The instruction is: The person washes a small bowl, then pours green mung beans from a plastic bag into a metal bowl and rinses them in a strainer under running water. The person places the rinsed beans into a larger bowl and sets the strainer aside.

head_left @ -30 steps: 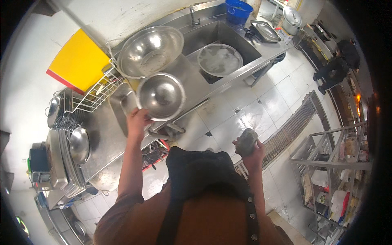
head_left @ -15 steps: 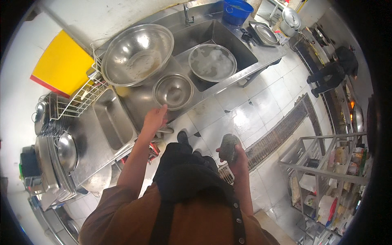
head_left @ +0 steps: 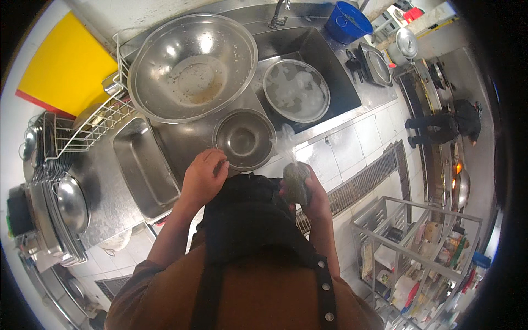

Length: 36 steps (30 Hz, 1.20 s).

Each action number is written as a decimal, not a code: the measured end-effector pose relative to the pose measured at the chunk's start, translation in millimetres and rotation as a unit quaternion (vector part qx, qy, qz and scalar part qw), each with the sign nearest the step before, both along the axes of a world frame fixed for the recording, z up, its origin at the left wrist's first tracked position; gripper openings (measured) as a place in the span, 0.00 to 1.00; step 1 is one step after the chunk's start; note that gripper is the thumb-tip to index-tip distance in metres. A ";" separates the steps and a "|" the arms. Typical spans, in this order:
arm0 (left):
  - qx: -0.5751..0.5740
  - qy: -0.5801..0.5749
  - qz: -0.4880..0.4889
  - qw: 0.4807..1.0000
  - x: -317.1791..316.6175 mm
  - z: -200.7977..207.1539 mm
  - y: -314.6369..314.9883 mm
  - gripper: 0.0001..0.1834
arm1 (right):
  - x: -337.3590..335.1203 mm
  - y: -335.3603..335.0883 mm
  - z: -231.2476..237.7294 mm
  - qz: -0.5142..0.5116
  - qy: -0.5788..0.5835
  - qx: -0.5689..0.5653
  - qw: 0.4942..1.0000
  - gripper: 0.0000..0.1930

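Observation:
My right hand (head_left: 312, 201) is wrapped round a clear plastic bag (head_left: 297, 179) in front of my apron. Something greenish fills its lower part, too unclear to name; the clear upper end sticks up toward the counter edge. Beside the near-left rim of a small steel bowl (head_left: 242, 144) is my left hand (head_left: 203, 179), its fingers loosely bent and apart, with nothing seen in them. I cannot tell whether the fingertips touch that rim. Behind the small bowl sits a large steel basin (head_left: 159, 82) with a little murky liquid and bits inside.
In the sink (head_left: 344, 91) stands a round pan (head_left: 324, 104) of foamy water, below a tap (head_left: 278, 22). A blue bucket (head_left: 349, 25) is at the back. To the left are a steel tray (head_left: 146, 176) and a wire rack (head_left: 91, 129); a metal shelf (head_left: 363, 228) stands right. A person (head_left: 462, 121) is farther off.
My view and body have come closer to the counter. The bag in my right hand has moved left toward the small bowl, and its clear upper end now shows. My left hand has drawn slightly back.

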<state>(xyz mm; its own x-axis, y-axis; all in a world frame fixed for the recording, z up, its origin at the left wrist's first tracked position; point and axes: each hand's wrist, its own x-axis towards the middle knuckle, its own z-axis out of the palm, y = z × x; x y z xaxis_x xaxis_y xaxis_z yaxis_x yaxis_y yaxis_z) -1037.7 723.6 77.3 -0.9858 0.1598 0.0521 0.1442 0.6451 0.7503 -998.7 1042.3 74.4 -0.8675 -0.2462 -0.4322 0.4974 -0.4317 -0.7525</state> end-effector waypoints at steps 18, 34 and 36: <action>0.053 0.026 -0.024 0.998 -53.8 66.4 52.1 0.18 | -148.6 13.5 18.1 0.253 0.269 0.218 0.903 0.31; -0.200 -0.190 -0.031 0.961 -13.0 -14.9 87.5 0.37 | -168.0 64.5 -1.6 0.250 0.153 0.181 0.939 0.31; -0.212 -0.173 -0.030 0.961 -13.2 -15.2 87.5 0.34 | -169.3 71.0 -13.5 0.233 0.134 0.204 0.941 0.31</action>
<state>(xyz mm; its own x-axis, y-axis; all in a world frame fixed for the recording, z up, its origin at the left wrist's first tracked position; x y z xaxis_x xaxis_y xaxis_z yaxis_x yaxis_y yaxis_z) -1050.9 811.2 62.1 -0.9205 0.1517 -0.3600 -0.0205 0.9015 0.4323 -1168.0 1113.3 60.9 -0.7977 -0.4883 -0.3539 0.3294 0.1388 -0.9339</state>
